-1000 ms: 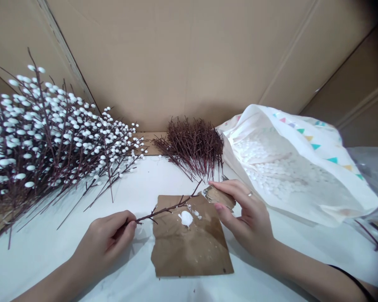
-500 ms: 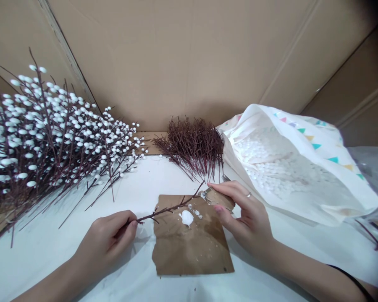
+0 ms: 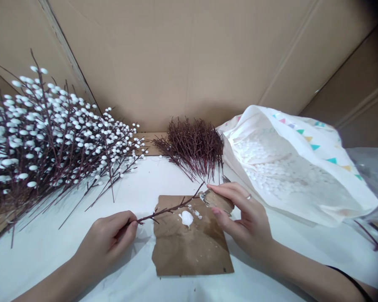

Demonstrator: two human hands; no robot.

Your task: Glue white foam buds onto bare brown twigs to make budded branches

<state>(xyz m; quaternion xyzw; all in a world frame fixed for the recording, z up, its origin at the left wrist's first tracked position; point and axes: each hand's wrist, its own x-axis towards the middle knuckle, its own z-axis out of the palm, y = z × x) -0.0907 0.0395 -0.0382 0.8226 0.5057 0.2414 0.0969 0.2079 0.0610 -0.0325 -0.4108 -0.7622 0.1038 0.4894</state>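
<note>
While the left hand [image 3: 108, 235] pinches the lower end of a bare brown twig [image 3: 170, 209] between thumb and curled fingers, the right hand [image 3: 247, 214] grips a small cardboard scrap [image 3: 219, 200] between thumb and fingertips. From where I stand, the twig slants up and away to the right, over the far part of a brown cardboard square [image 3: 192, 247] lying on the white tabletop [image 3: 135, 272]. Its tip reaches close to the scrap's smeared edge; whether the two touch I can't tell. Just under the twig, a white blob [image 3: 186, 218] sits on the square, smaller smears beside it.

Beyond, against the cardboard wall [image 3: 189, 54], a thick bundle of bare twigs [image 3: 195, 144] lies with its stems pointing toward the person. Off to the left spreads a big heap of branches [image 3: 56, 134] covered in white beads. On the right a white bag [image 3: 315, 201] printed with coloured triangles gapes, plenty of white beads inside. A ring [image 3: 248, 196] shows on the right hand.
</note>
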